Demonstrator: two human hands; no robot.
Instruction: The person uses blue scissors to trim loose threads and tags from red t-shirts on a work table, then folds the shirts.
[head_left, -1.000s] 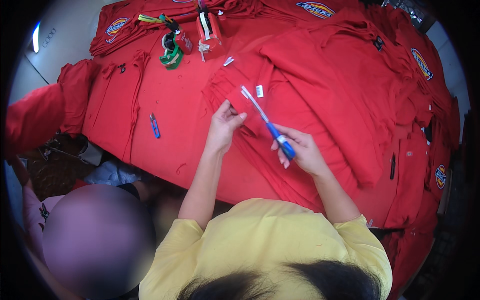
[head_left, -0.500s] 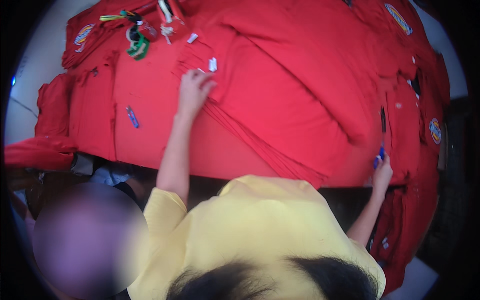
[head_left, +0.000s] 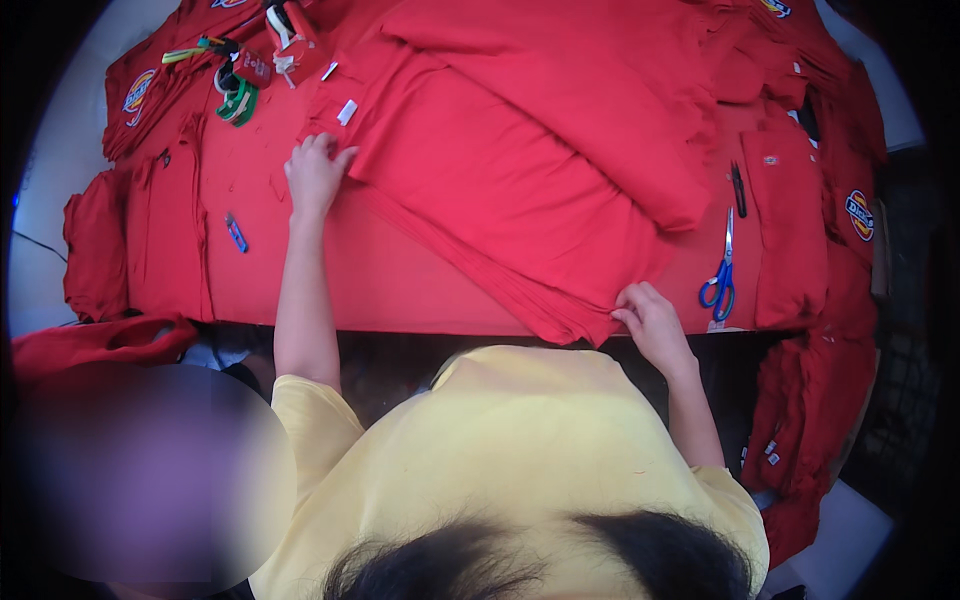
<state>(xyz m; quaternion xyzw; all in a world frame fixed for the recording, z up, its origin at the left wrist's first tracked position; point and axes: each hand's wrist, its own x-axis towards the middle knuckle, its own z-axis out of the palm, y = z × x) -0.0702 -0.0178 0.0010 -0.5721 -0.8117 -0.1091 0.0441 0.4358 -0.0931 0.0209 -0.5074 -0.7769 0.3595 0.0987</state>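
Note:
A pile of layered red garments lies slantwise across the table in front of me. At its upper left edge, close to a white label, my left hand rests on the cloth, its thumb spread from the curled fingers. My right hand pinches the garments' near right corner between thumb and fingers. Just right of that hand, a pair of blue-handled scissors lies with its blades pointing away from me. Beyond the scissors is a small black tool, perhaps thread snips.
A blue cutter lies on the red tabletop at left. Behind it stand a green tape dispenser and a red one. Folded red garments line the left side, more the right. A blurred person is at lower left.
My right hand has let go of the scissors, which now lie on the table, and has moved left to the garment corner. My left hand and the pile appear farther left in view.

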